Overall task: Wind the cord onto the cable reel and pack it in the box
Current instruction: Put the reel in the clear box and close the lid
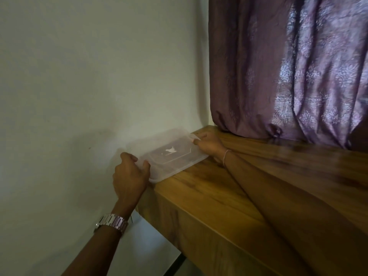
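1. Translucent lidded plastic box (169, 154) at wooden table's (229, 196) far left corner, overhanging the left edge, close to the wall (79, 86).
2. Left hand (129, 176) clasping near-left corner; right hand (209, 144) gripping far end.
3. Open tabletop rightward; purple curtain (288, 66) behind.

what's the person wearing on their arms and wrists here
Both forearms are bare, with no sleeves in view. The left wrist carries a metal watch with a wide, silvery link band. The right wrist has a thin, pale beaded or chain bracelet; blur hides its detail. No rings or gloves show on the left hand or right hand.
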The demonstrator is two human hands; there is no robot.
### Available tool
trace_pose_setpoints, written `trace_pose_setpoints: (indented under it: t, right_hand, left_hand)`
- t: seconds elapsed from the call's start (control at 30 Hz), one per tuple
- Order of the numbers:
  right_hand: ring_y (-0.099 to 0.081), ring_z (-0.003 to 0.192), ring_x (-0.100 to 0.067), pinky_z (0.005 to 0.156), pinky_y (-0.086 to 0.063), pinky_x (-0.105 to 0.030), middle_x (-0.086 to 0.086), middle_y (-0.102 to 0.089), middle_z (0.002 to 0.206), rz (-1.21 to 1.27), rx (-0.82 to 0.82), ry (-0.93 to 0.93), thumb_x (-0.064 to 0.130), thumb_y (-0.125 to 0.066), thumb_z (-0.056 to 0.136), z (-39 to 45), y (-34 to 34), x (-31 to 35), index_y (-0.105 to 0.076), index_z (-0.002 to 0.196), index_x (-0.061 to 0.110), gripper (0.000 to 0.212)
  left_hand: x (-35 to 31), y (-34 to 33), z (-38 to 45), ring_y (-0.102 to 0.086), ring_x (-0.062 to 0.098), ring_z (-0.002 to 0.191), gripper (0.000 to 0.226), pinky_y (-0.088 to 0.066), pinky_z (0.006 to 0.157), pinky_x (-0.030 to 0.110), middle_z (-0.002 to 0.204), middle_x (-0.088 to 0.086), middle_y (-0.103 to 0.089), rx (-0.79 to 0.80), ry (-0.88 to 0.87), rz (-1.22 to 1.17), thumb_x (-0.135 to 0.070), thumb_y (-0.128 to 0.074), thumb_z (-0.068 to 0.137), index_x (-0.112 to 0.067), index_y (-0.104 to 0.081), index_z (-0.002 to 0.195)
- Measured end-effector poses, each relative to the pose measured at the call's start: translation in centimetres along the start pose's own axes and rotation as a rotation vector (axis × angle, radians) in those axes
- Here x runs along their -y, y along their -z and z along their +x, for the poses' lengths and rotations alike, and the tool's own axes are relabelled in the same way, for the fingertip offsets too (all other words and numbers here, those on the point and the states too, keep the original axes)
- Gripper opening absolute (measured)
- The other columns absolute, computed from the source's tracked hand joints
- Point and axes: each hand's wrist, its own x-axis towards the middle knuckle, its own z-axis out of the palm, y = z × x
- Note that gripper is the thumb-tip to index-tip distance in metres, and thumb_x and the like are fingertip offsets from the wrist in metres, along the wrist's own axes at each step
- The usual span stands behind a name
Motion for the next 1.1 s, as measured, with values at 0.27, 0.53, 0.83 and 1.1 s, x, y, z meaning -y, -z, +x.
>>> trace_pose_setpoints:
  t: [0.27, 0.53, 0.83, 1.1]
  right_hand:
    - [-0.058, 0.115, -0.033, 0.101, -0.047, -0.043, -0.016, -0.060, 0.129, 0.408, -0.359, -0.226, 0.056, -0.024, 0.099, -3.3, 9.3, 2.3, -0.054, 0.130, 0.001, 0.070]
    - [-0.070, 0.095, -0.027, 0.079, -0.058, -0.042, -0.011, -0.072, 0.106, 0.888, -0.366, -0.222, 0.075, -0.023, 0.089, -12.2, 20.7, 4.7, -0.065, 0.117, 0.013, 0.079]
    - [-0.064, 0.074, -0.019, 0.086, -0.052, -0.026, -0.008, -0.066, 0.081, 0.937, -0.257, -0.102, 0.004, -0.040, 0.092, -23.0, 34.8, 4.4, -0.064, 0.093, 0.006, 0.024]
    - [-0.066, 0.054, -0.024, 0.042, -0.054, -0.029, -0.019, -0.063, 0.077, 0.466, -0.544, -0.247, -0.005, -0.055, 0.090, -32.5, 44.1, 0.7, -0.057, 0.093, -0.007, 0.005]
  left_hand:
    - [-5.8, -1.8, -1.4, -0.067, 0.041, 0.112, 0.056, -0.051, 0.081, 0.034, 0.122, 0.017, -0.070, 0.079, -0.052, -0.232, -0.019, -0.070, 0.097, -0.005, -0.048, 0.146]
    - [-16.4, -2.1, -5.8, -0.078, 0.017, 0.088, 0.036, -0.062, 0.062, 0.027, 0.111, 0.007, -0.077, 0.452, 0.181, -1.134, -0.047, -0.050, 0.106, -0.017, -0.061, 0.122]
    - [-26.6, -1.9, -10.7, -0.057, 0.014, 0.079, 0.019, -0.049, 0.083, 0.022, 0.087, 0.004, -0.056, 0.733, 0.417, -1.809, -0.020, -0.040, 0.101, -0.014, -0.053, 0.089]
    - [-35.1, -5.4, -18.9, -0.060, 0.011, 0.059, 0.030, -0.048, 0.062, 0.020, 0.061, 0.001, -0.061, 1.037, 0.307, -1.498, 0.001, -0.055, 0.099, -0.011, -0.062, 0.073]
